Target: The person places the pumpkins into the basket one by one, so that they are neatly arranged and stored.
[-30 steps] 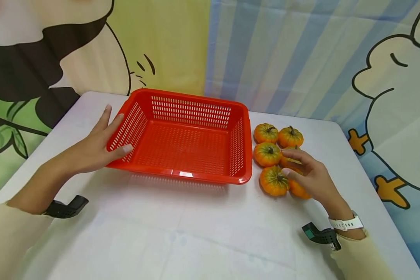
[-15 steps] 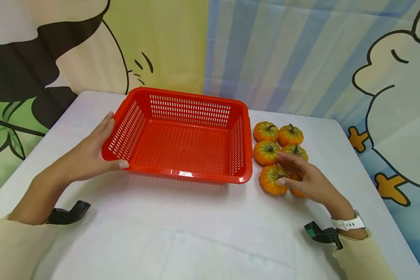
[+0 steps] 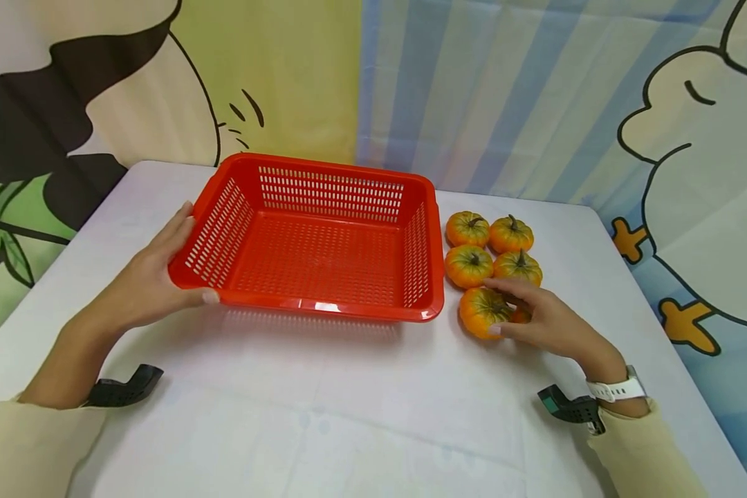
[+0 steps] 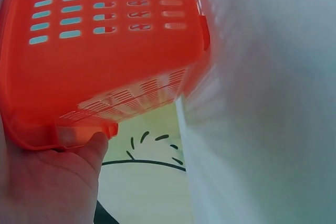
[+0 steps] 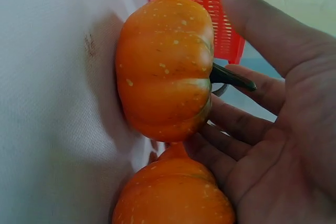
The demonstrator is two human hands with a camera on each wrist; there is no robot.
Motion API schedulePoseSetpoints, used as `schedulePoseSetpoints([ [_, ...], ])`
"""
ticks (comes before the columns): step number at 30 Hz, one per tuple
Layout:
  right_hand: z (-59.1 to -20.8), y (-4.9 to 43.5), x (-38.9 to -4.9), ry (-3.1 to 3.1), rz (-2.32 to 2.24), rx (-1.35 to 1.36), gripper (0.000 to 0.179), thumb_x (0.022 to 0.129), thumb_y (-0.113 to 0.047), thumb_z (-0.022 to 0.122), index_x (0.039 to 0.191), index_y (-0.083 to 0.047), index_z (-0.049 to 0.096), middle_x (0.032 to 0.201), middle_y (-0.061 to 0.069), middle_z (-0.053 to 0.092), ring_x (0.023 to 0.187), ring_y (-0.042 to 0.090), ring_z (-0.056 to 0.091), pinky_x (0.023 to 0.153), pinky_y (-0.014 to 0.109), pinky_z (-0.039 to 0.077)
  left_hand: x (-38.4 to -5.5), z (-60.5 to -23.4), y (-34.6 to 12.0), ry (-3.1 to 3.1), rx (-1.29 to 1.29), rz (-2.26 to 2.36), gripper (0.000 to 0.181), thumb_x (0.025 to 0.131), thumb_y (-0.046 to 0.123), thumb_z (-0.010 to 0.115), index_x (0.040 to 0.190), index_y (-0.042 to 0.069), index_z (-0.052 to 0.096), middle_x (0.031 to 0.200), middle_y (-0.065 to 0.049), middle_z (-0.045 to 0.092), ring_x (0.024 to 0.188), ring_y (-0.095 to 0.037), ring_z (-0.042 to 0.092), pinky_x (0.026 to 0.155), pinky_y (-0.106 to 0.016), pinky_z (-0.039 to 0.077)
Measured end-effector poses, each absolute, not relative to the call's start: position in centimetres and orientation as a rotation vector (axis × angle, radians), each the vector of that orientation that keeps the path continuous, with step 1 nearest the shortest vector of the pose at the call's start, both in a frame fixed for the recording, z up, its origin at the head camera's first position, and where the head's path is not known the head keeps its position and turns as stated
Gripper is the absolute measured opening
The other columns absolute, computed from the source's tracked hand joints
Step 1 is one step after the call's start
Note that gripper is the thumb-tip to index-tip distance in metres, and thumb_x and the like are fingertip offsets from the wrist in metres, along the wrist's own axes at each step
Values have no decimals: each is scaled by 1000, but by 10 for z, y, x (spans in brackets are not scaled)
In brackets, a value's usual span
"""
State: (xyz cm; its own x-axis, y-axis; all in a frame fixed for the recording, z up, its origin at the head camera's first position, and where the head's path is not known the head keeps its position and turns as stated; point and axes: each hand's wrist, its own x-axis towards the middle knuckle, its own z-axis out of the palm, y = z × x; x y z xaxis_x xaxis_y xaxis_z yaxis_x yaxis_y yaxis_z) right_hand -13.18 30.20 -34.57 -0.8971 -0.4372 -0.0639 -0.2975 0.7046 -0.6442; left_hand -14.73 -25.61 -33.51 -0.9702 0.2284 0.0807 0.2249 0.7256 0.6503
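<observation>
My left hand (image 3: pixel 143 287) holds the left end of a red slotted plastic basket (image 3: pixel 324 306), thumb along the front rim and fingers along the side. In the left wrist view a fingertip (image 4: pixel 98 142) lies against the rim's underside. Right of the basket several small orange-green pumpkins stand in two columns. My right hand (image 3: pixel 550 321) hovers over the front pair, fingers spread about the near-left pumpkin (image 3: pixel 481 312). That pumpkin (image 5: pixel 165 72) shows its dark stem towards the palm in the right wrist view; the thumb is apart from it. The near-right pumpkin (image 5: pixel 173 198) is mostly hidden in the head view.
Behind the front pair stand a middle-left pumpkin (image 3: pixel 469 266), a middle-right pumpkin (image 3: pixel 519 266), a back-left pumpkin (image 3: pixel 467 228) and a back-right pumpkin (image 3: pixel 511 234). A white cloth covers the table (image 3: pixel 324 415). A printed curtain (image 3: pixel 473 90) hangs behind.
My left hand has drawn its spread fingers in around the basket's left end, and the basket has tilted slightly. My right hand has moved down and left towards the near-left pumpkin.
</observation>
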Motion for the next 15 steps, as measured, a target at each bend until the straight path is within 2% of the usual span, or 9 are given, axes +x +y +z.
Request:
schedulePoseSetpoints([
  [4, -345, 300, -131, 2717, -886, -596, 67, 84, -25, 79, 142, -11, 50, 130, 9, 53, 95, 24, 49, 77, 38, 51, -147, -337, -256, 2907, 367, 1151, 119, 70, 34, 85, 156, 14, 5, 163, 8, -2, 146, -33, 9, 89, -65, 40],
  [15, -346, 300, -131, 2798, -762, -600, 69, 84, -38, 77, 141, -9, 51, 133, 14, 52, 93, 23, 51, 76, 39, 51, -145, -339, -254, 2919, 361, 1189, 113, 74, 32, 84, 156, 15, 8, 162, 11, 1, 146, -30, 11, 90, -61, 42],
])
